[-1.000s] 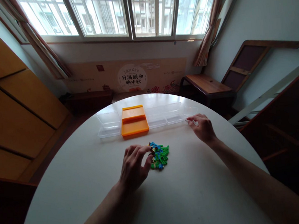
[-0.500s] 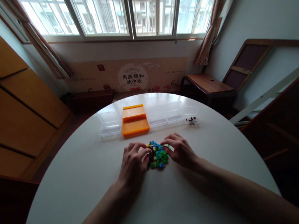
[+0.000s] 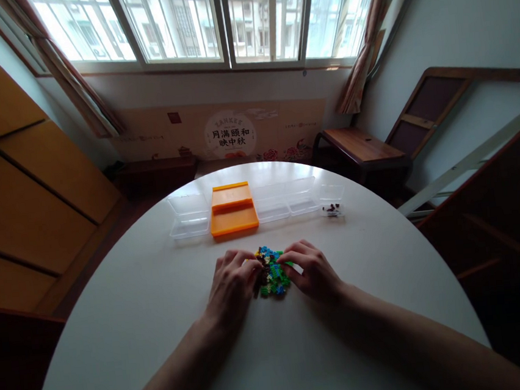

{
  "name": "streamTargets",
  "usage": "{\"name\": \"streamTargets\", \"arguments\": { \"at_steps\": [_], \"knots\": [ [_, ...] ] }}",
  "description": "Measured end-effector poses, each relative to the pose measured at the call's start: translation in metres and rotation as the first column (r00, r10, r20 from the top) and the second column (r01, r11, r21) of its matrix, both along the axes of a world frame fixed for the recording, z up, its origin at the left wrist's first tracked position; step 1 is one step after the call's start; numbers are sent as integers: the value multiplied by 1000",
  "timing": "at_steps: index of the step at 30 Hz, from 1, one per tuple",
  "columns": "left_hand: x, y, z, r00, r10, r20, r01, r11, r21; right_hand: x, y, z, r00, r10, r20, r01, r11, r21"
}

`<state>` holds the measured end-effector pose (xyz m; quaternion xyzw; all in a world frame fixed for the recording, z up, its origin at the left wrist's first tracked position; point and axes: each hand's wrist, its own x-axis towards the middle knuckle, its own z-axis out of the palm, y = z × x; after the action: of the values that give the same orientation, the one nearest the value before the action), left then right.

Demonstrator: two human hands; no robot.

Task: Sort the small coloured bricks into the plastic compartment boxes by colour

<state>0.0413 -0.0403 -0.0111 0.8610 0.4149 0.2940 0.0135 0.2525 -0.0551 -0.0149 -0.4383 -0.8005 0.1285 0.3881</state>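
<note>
A small heap of loose toy building bricks point(image 3: 274, 276) in green, blue, brown, yellow and cream lies on the white round table point(image 3: 275, 353). At its left edge, my left hand point(image 3: 235, 278) has thumb and forefinger pinched together by the brown bricks. Whatever sits between those fingertips is too small to make out. My right hand point(image 3: 312, 268) reaches over the heap from the right, thumb and forefinger drawn close above the blue and green bricks. Its fingertips partly cover the bricks, and I cannot see what they hold.
Beyond the heap stands an open orange box point(image 3: 234, 221). Clear plastic boxes point(image 3: 189, 227) with raised lids flank it. A small clear box point(image 3: 333, 210) at the right contains several dark brown pieces. Behind the table's far right edge is a wooden chair point(image 3: 365, 145).
My left thumb and forefinger have come together at the brown bricks. My right fingertips have moved slightly down and left, further over the heap. The boxes stay put.
</note>
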Motion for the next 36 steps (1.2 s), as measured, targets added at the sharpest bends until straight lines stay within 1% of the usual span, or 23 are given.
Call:
{"name": "streamTargets", "arguments": {
  "at_steps": [6,11,16,21,24,28,32,36],
  "knots": [
    [3,2,-1,990,24,137,-24,1000,1,-5,-4,1,998,33,-47,-34,999,-24],
    [7,0,0,992,12,125,-16,1000,27,-6,-4,1,999,36,-37,-39,998,-58],
    [9,-1,0,987,-38,155,27,997,69,-6,-3,0,999,34,-6,-34,997,-67],
    [10,-3,3,969,-130,211,108,988,112,-7,-4,-1,1000,29,-9,-30,998,-55],
    [12,-4,7,957,-165,239,134,981,142,-6,-4,-2,1000,0,-24,-1,999,-35],
    [14,-5,8,948,-182,260,141,976,168,-5,-3,-3,999,-19,-45,20,1000,21],
    [13,-4,5,948,-168,271,129,979,155,-7,-2,-1,999,0,-34,3,996,86],
    [12,-4,3,952,-155,263,122,983,137,-7,-2,-2,1000,-6,-20,8,994,107]
  ]
}}
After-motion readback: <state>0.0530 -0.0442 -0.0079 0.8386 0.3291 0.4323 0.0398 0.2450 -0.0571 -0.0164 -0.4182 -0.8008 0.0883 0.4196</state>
